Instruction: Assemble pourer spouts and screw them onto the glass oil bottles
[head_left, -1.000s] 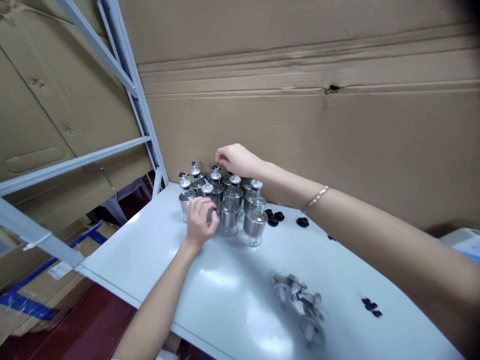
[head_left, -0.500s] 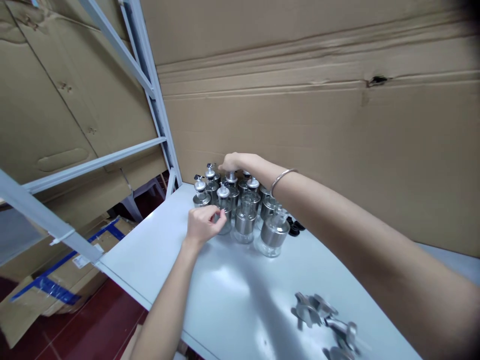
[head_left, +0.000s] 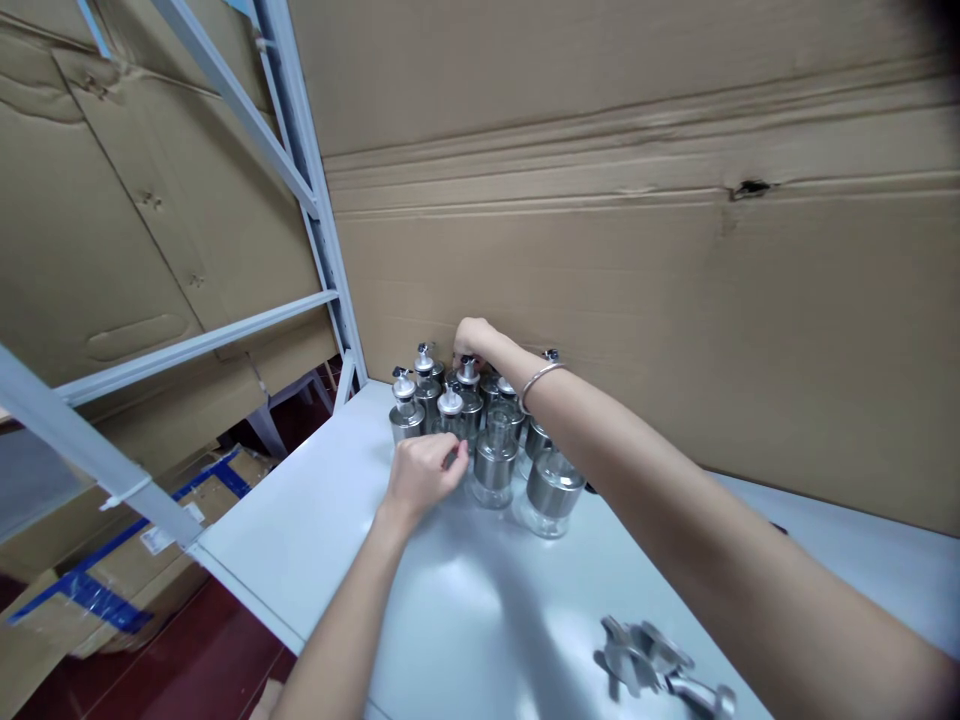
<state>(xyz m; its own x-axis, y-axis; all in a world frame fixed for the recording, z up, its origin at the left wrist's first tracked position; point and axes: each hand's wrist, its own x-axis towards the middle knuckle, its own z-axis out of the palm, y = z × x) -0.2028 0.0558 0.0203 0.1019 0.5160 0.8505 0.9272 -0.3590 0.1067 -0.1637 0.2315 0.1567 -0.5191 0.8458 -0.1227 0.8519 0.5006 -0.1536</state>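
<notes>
We look down on a tabletop (head_left: pixel 330 495) where a cluster of glass bottles (head_left: pixel 495 468), each wrapped in a silver metal band, stands upright near a cardboard wall (head_left: pixel 600 280). At the back of the group we see the right hand (head_left: pixel 472 340), a bracelet (head_left: pixel 541 372) on its wrist, bent down beside a silver cap (head_left: pixel 468 373) with a black tip; its fingers are largely hidden, and we cannot tell whether they stand wide, narrow or closed on anything. The left hand (head_left: pixel 426 472) sits at the front edge of the cluster, just before a bottle with a silver top (head_left: pixel 450 402). Its fingers curl inward with the thumb close by, though we cannot tell whether they touch or hold that bottle. The front middle bottle shows a bare glass neck, while the forearm covers the top of the bottle to its right. We judge the bottles fairly weighty for their size, stiff, smooth enough to slip and easily chipped if knocked together; the metal band looks the surest place to take hold, with the neck good for steadying and the slim tips best left unloaded. Near us, well apart from the bottles, lie loose metal pieces (head_left: pixel 649 655), partly blurred, apparently hard and light.
</notes>
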